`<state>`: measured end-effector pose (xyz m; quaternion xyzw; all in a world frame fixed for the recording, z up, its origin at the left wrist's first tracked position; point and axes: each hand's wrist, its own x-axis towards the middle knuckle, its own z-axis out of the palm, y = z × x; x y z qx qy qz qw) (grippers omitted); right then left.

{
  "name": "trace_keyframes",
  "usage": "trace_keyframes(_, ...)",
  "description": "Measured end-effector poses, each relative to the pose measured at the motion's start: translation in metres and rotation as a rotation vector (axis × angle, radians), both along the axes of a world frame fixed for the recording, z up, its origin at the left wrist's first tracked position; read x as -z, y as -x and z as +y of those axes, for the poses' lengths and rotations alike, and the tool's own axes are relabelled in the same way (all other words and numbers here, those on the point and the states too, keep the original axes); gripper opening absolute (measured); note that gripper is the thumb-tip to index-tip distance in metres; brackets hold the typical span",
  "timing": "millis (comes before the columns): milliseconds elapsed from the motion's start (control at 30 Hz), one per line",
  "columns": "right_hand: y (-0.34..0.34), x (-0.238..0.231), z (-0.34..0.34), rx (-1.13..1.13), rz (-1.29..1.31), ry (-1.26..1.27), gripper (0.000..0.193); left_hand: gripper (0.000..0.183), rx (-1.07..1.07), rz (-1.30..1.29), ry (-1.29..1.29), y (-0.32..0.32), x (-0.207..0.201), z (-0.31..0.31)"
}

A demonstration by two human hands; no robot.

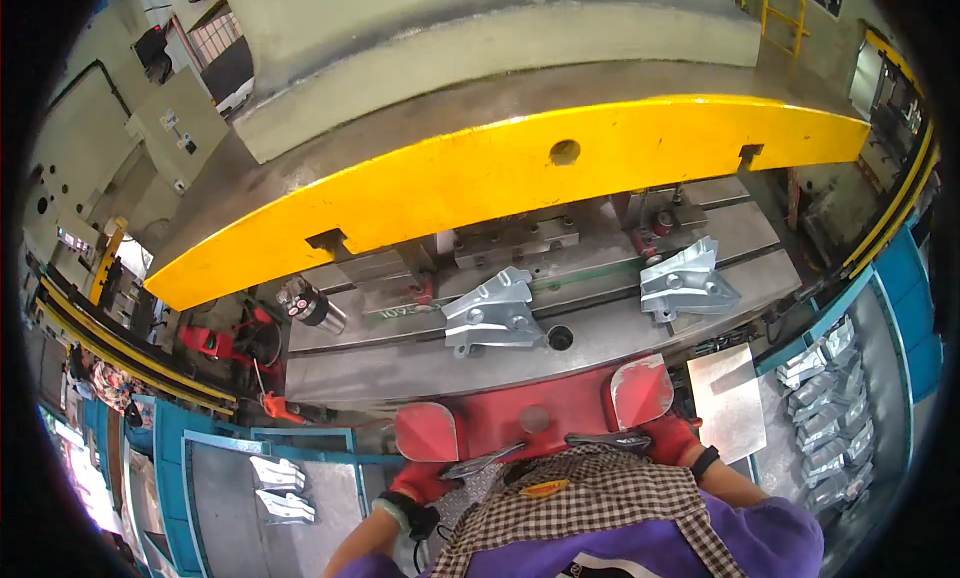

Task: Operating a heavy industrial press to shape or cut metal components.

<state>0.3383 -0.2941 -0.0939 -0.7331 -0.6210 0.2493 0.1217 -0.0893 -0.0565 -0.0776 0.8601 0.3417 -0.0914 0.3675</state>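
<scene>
A red control console with a raised hood at each end stands right in front of my body. My left hand, in a red glove, is at its left hood; the fingers are hidden. At the right hood is my right hand, also red-gloved, its fingers tucked out of sight. Beyond the console, two bent silver metal brackets rest on the press bed: a left bracket near the middle and a right bracket. Both lie apart from my hands.
The yellow-edged press ram spans the view above the brackets. A metal cylinder stands at the bed's left. Several brackets fill a blue-edged tray at right; two more brackets lie on the left table. A flat metal sheet is beside my right hand.
</scene>
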Motion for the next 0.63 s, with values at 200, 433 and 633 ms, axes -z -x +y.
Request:
trace_keyframes(200, 0.007, -0.033, 0.003, 0.059, 0.445, 0.03, 0.046, 0.055, 0.165, -0.055, 0.147, -0.017, -0.022, 0.059)
trace_keyframes(433, 0.028, -0.048, 0.041, 0.385, 1.219, -0.097, 0.039, 0.038, -0.187, -0.711, 0.571, -0.221, -0.074, 0.189)
trace_keyframes(633, 0.015, -0.054, 0.024, 0.679, 1.348, -0.454, 0.05, 0.031, 0.071, -0.845, 0.133, -0.299, -0.027, 0.269)
